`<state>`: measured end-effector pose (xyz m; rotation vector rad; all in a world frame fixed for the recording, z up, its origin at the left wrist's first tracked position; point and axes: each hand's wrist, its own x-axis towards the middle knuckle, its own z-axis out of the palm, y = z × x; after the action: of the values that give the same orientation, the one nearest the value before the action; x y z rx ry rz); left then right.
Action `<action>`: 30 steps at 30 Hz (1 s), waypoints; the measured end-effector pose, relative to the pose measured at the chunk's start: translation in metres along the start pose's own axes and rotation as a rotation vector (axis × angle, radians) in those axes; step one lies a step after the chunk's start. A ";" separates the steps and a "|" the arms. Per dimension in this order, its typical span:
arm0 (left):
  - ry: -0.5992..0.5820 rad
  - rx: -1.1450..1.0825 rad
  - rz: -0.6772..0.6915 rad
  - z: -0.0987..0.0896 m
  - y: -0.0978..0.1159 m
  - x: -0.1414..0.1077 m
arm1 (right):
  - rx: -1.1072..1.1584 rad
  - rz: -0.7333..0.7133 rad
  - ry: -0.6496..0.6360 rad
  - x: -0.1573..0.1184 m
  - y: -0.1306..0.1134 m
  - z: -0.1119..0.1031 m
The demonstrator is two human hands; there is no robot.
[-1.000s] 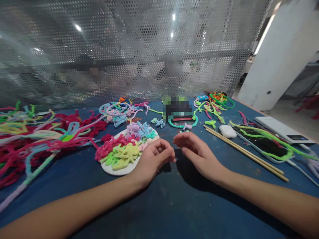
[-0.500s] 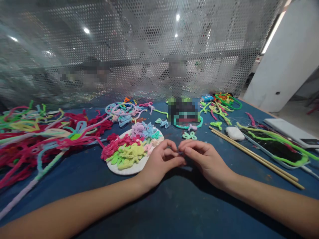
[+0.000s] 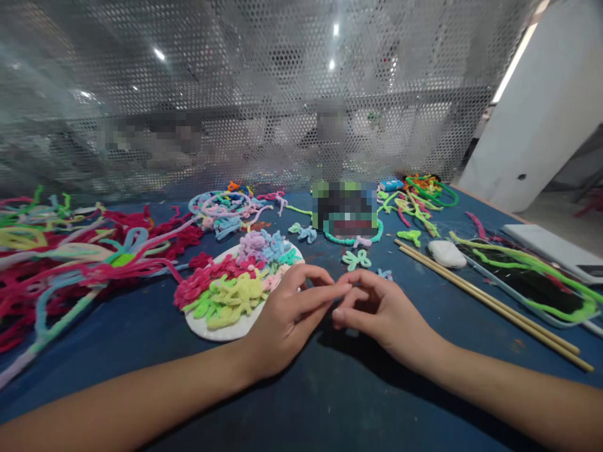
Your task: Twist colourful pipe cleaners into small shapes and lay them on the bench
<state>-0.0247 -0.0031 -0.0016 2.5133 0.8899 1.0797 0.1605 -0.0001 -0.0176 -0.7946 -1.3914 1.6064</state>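
At centre of frame: left hand (image 3: pixel 294 314) and right hand (image 3: pixel 381 307) meet at the fingertips

Just below the middle of the frame, both hands are narrow, with fingers bent and tips gathered. The left index finger reaches across to the right hand's fingers and appears to touch them. Whether anything small is pinched there cannot be told — the fingers cover the spot.

Left of centre, partly behind the left hand, a white plate (image 3: pixel 221 331) lies flat. It carries heaped fuzzy pieces: yellow pieces (image 3: pixel 240 295) toward the near side, crimson pieces (image 3: pixel 214 276) at the left, lilac pieces (image 3: pixel 252 246) and pale blue pieces (image 3: pixel 273 243) at the far side.

Just above the right hand in the frame, a pale green flower-shaped piece (image 3: pixel 357 259) rests on the dark blue table (image 3: pixel 339 402). Beyond it lies a teal ring (image 3: pixel 378 235), its far part lost in a pixelated patch.

Right of centre, two wooden sticks (image 3: pixel 494 307) lie side by side on a slant, with a white case (image 3: pixel 446 253) just beside them. Farther right is a dark flat device (image 3: pixel 522 282), bright green stems lying over it.

Left side of frame: a large tangle of fuzzy stems (image 3: pixel 155 232), mainly crimson. Across the top — a perforated metal panel (image 3: pixel 235 75).
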 end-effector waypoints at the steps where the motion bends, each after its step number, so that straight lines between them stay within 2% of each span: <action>1: -0.018 -0.002 -0.023 0.000 -0.001 0.000 | 0.027 0.016 -0.006 0.000 0.000 0.000; 6: -0.102 -0.002 -0.020 -0.001 -0.004 0.000 | 0.086 0.043 -0.046 0.000 0.001 0.000; 11: -0.037 -0.017 -0.109 -0.003 -0.004 0.003 | 0.085 0.007 -0.068 0.000 0.001 -0.001; 15: -0.078 -0.004 -0.163 -0.002 -0.002 0.004 | 0.071 0.000 -0.065 0.000 0.000 -0.002; 21: -0.107 0.022 -0.170 0.000 0.000 0.003 | -0.096 0.050 -0.007 0.001 -0.004 0.000; 30: -0.136 0.059 -0.149 0.000 -0.001 0.002 | -0.208 0.077 -0.032 0.003 -0.004 -0.001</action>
<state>-0.0239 -0.0010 -0.0010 2.4863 1.0640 0.8375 0.1607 0.0033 -0.0137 -0.9571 -1.5866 1.5548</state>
